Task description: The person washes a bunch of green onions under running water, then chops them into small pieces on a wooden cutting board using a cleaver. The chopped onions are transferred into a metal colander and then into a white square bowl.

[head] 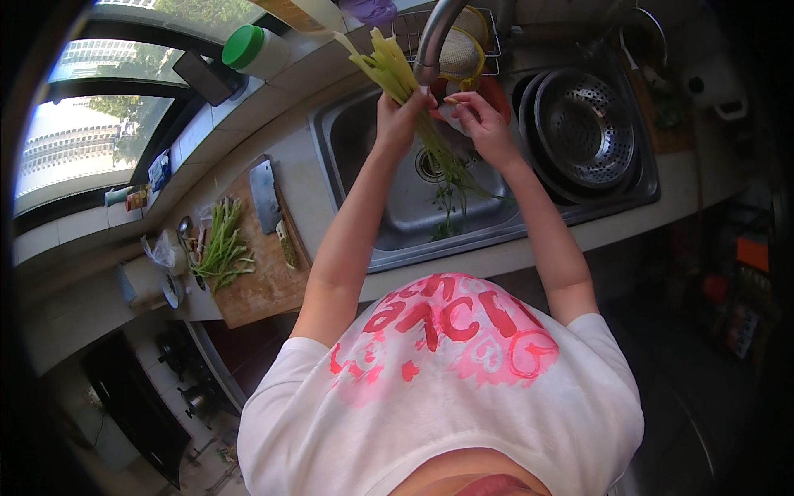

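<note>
My left hand (399,119) is closed around a bunch of celery (388,65) above the stainless steel sink (409,214). The thick stalk ends point up and away; the leafy ends hang over the drain. Just right of the bunch, under the curved faucet (431,46), my right hand (481,121) pinches a small yellowish piece between thumb and fingertips. What that piece is cannot be told. An orange-red basin or colander (496,96) lies partly hidden behind my right hand.
Metal colanders (586,127) stand stacked at the right. At the left, a wooden cutting board (260,279) holds a cleaver (265,195), a knife handle (286,245) and cut green stalks (223,242). Behind the sink is a wire rack (406,28). A green-lidded jar (257,53) sits on the windowsill.
</note>
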`<state>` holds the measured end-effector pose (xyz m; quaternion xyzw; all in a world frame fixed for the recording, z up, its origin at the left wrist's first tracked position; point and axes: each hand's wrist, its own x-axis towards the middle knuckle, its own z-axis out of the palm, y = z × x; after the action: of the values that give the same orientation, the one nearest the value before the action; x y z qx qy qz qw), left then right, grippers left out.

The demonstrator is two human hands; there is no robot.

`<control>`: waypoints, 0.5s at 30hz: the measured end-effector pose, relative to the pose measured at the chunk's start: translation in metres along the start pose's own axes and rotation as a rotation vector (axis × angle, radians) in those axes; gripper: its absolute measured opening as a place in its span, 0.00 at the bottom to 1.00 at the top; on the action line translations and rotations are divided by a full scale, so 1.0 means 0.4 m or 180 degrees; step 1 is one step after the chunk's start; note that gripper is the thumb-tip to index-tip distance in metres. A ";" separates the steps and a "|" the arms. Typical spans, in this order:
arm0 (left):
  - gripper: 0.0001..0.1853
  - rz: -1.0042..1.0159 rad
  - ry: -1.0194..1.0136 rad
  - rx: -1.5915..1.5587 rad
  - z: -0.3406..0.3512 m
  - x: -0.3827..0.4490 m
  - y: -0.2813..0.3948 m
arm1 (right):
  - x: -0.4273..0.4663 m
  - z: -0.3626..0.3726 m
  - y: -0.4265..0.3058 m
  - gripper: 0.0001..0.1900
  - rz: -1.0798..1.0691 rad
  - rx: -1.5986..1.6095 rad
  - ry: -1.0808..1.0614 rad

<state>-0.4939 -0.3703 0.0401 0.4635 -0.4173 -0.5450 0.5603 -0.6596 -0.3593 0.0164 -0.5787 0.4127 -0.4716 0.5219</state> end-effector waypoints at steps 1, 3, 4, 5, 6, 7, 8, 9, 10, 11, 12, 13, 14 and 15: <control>0.07 0.0016 0.0017 -0.0245 0.010 0.011 -0.007 | 0.001 0.000 -0.004 0.12 -0.0224 -0.0455 0.0077; 0.09 0.0052 0.0097 -0.0717 0.024 0.027 -0.013 | 0.009 -0.002 -0.015 0.19 -0.0334 -0.1001 -0.0123; 0.11 -0.0078 0.0182 -0.0880 0.031 0.032 -0.016 | 0.013 -0.011 -0.024 0.21 -0.0509 -0.1466 -0.0175; 0.12 -0.0116 0.0234 -0.1077 0.039 0.040 -0.019 | 0.021 -0.020 -0.034 0.22 -0.0704 -0.1934 -0.0227; 0.14 -0.0075 0.0238 -0.1285 0.046 0.046 -0.022 | 0.031 -0.029 -0.046 0.28 -0.0568 -0.1939 -0.0447; 0.17 -0.0295 0.0355 -0.1487 0.052 0.049 -0.028 | 0.041 -0.032 -0.057 0.29 -0.0421 -0.2145 -0.0586; 0.19 -0.0448 0.0429 -0.1701 0.060 0.049 -0.036 | 0.052 -0.035 -0.068 0.30 -0.0409 -0.2297 -0.0682; 0.21 -0.0560 0.0489 -0.1913 0.067 0.048 -0.044 | 0.062 -0.036 -0.078 0.31 -0.0420 -0.2438 -0.0788; 0.22 -0.0696 0.0566 -0.2133 0.075 0.043 -0.054 | 0.070 -0.040 -0.086 0.32 -0.0354 -0.2547 -0.0920; 0.24 -0.0782 0.0632 -0.2357 0.084 0.035 -0.064 | 0.078 -0.046 -0.093 0.31 0.0087 -0.2353 -0.1196; 0.25 -0.0862 0.0696 -0.2588 0.093 0.027 -0.074 | 0.087 -0.053 -0.099 0.30 0.0526 -0.2159 -0.1470; 0.27 -0.0941 0.0766 -0.2826 0.096 0.016 -0.079 | 0.092 -0.059 -0.104 0.29 0.0936 -0.1950 -0.1723; 0.20 -0.0987 0.0834 -0.3010 0.097 0.007 -0.082 | 0.089 -0.061 -0.107 0.26 0.1227 -0.1379 -0.1798; 0.17 -0.0914 0.0740 -0.2899 0.100 -0.003 -0.085 | 0.087 -0.068 -0.110 0.24 0.1399 -0.1044 -0.1908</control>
<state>-0.5405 -0.3707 0.0158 0.2821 -0.0032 -0.6885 0.6681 -0.6794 -0.3940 0.0644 -0.6642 0.4259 -0.0872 0.6082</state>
